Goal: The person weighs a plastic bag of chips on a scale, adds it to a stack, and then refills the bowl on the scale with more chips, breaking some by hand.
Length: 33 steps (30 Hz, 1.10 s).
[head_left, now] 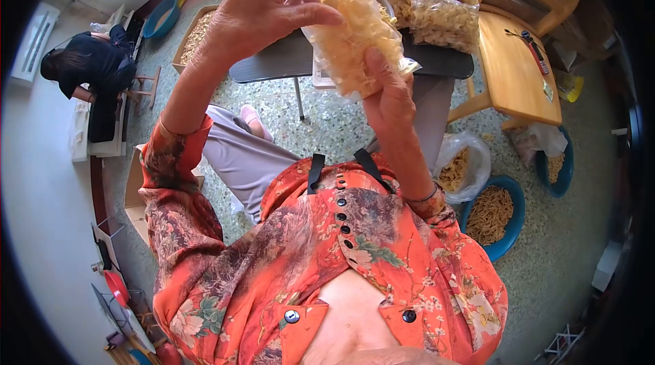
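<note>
A clear zip-top plastic bag (358,37) packed with pale yellow, flaky dried pieces is held up over the front edge of a dark table. My left hand (263,10) is closed at the bag's upper left, its thumb and fingers pinching the plastic near the mouth. Lower down, my right hand (392,95) grips the bag from below, with the thumb lying across its front. What the fingers do behind the bag is hidden. Behind it, similar filled bags (443,17) are piled on the dark table (273,65).
A wooden chair (508,58) on the right bears a dark-and-red tool (535,51). Below are a plastic sack (477,167) and a blue basin of brown sticks (490,216). At left are a carton of dried pieces (198,34), a blue basin (162,18) and a seated person (95,68).
</note>
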Tool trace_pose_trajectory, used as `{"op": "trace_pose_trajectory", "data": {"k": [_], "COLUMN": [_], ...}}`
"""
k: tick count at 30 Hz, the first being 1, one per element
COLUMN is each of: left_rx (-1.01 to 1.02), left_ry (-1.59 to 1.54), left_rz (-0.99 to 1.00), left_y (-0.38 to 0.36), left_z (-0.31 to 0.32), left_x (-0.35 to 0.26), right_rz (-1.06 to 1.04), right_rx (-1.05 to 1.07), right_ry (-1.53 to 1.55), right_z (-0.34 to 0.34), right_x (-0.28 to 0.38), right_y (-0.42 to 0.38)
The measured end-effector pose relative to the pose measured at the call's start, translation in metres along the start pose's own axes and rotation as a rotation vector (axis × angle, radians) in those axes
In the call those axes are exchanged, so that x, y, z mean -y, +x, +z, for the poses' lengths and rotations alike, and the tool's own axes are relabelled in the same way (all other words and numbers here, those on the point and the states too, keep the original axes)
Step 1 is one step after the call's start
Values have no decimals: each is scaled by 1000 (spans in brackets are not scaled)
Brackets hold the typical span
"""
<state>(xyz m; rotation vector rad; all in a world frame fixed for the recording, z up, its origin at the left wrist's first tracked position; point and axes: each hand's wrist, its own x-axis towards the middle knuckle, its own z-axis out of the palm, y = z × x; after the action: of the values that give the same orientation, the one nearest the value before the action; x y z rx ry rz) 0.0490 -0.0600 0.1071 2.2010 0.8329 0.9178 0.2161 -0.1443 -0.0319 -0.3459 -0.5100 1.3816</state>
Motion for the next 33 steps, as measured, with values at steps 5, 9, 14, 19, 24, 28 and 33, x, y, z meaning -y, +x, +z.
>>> {"op": "trace_pose_trajectory", "data": {"k": [5, 9, 14, 19, 24, 28, 33], "left_rx": [89, 7, 89, 191, 290, 244, 218], "left_ry": [75, 254, 267, 240, 336, 387, 314], "left_rz": [-155, 165, 83, 108, 45, 74, 124], "left_y": [-1, 8, 9, 7, 5, -4, -13], "left_z": [-18, -24, -35, -44, -49, -47, -45], "left_x": [6, -4, -32, -28, -6, -15, -20], "right_rz": [30, 71, 50, 41, 19, 23, 38], "right_rx": [68, 184, 46, 28, 35, 24, 54], "right_ry": [85, 188, 71, 51, 12, 13, 31], "right_z": [-6, -9, -1, 4, -4, -7, -6], "right_x": [-3, -12, -17, -18, -26, -34, -39], "right_y": [2, 5, 9, 8, 7, 7, 4]}}
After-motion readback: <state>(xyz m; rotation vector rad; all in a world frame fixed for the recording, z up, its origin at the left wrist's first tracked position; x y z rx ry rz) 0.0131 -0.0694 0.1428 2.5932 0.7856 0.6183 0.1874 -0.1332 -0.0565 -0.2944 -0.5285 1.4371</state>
